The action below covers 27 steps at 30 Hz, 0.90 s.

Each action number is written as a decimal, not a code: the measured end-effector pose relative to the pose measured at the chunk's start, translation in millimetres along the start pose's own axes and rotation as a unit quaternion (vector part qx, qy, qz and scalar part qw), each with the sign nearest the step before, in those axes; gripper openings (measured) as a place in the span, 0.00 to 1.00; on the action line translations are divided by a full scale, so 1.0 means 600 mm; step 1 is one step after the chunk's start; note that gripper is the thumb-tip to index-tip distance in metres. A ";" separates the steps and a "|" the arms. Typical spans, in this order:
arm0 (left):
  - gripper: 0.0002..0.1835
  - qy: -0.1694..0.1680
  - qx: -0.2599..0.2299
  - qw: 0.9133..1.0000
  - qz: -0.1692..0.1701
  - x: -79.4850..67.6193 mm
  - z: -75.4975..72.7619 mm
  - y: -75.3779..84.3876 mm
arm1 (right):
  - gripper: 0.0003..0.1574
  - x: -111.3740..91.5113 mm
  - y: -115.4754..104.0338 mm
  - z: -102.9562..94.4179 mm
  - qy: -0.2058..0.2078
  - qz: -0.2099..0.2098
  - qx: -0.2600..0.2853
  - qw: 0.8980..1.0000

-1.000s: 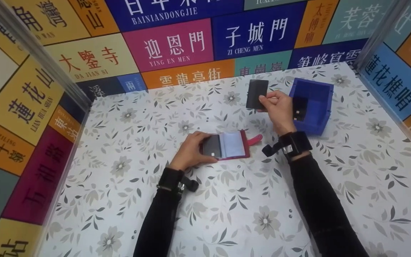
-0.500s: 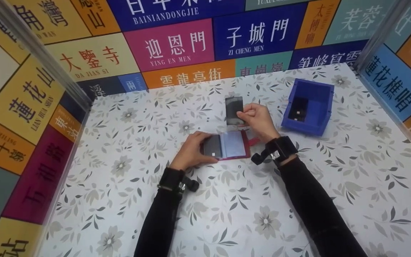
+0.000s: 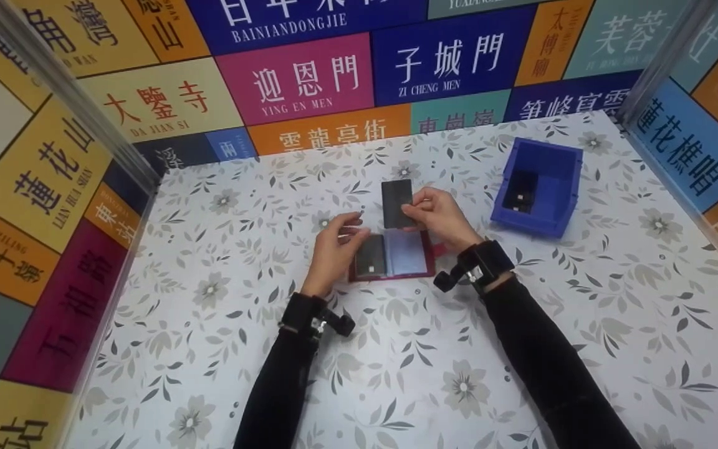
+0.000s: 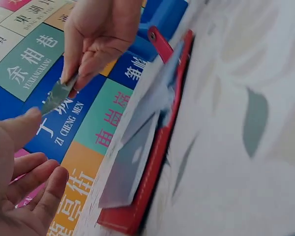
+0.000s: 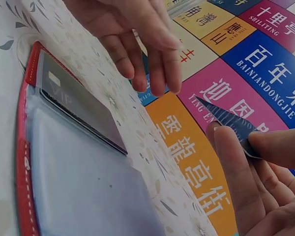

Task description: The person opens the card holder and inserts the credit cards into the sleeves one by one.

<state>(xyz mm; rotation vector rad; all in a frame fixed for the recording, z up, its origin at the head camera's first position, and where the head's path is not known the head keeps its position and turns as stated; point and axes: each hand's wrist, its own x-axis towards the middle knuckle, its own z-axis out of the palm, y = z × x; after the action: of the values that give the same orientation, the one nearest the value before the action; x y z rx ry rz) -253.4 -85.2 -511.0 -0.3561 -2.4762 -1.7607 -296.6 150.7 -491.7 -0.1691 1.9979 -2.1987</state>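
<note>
A red card holder (image 3: 430, 265) lies spread on the table, clear plastic sleeves (image 5: 88, 172) showing. In its left side sits a dark card (image 5: 78, 101) marked VIP. My right hand (image 3: 440, 215) pinches a second dark card (image 3: 396, 202) between thumb and fingers, raised above the holder's far edge. My left hand (image 3: 334, 252) is just over the holder's left side, fingers apart and holding nothing. In the left wrist view its thumb is close to the raised card (image 4: 56, 96); whether they touch I cannot tell.
A blue plastic bin (image 3: 552, 193) with dark cards (image 3: 521, 190) inside stands at the back right of the flower-patterned table (image 3: 396, 374). Printed panels (image 3: 296, 87) wall in the back and both sides. The holder's strap (image 4: 161, 44) sticks out to the right.
My right hand has brought the card leftward from beside the bin to above the holder. My left hand has let go of the holder's left edge and lifted slightly.
</note>
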 end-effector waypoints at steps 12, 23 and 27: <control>0.11 0.046 -0.108 0.992 -0.045 0.002 0.026 0.002 | 0.13 -0.017 0.007 0.053 -0.100 0.057 -0.037 0.993; 0.09 0.093 -0.094 0.991 -0.031 -0.002 0.011 0.004 | 0.15 -0.013 -0.008 0.009 -0.128 -0.024 -0.262 0.956; 0.08 0.094 -0.100 0.990 -0.042 -0.001 0.005 0.002 | 0.26 -0.012 -0.013 -0.018 -0.142 -0.024 -0.356 0.923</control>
<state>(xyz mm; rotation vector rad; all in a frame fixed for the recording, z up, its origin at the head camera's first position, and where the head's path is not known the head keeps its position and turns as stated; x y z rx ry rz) -252.6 -81.9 -511.2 -0.0929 -2.2223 -1.9815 -292.1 163.6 -484.8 -0.5869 2.5144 -1.2635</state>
